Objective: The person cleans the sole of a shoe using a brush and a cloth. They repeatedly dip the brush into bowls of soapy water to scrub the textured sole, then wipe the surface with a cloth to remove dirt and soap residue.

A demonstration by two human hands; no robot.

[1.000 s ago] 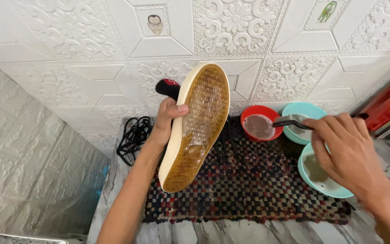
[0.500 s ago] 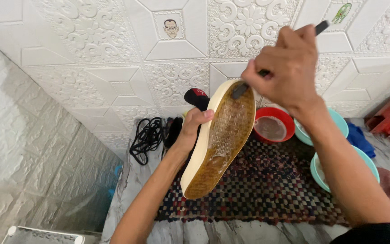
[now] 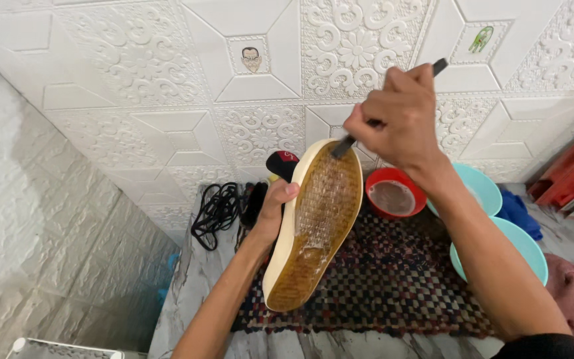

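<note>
My left hand (image 3: 275, 207) grips a shoe (image 3: 315, 226) by its side and holds it upright, its tan waffle sole with a cream rim facing me. My right hand (image 3: 398, 118) is closed around a dark-handled brush (image 3: 437, 66). The brush's head touches the top end of the sole, which looks wet and shiny in the middle. Only a bit of the shoe's black and red upper shows behind the sole.
A woven checkered mat (image 3: 393, 279) lies on a marbled surface under the shoe. A red bowl (image 3: 396, 193) of cloudy liquid and two teal bowls (image 3: 506, 246) stand to the right. Black laces (image 3: 217, 207) lie at left. White embossed wall panels rise behind.
My right hand lifted the brush from the bowls on the right up to the top of the sole. The left hand has kept the shoe upright.
</note>
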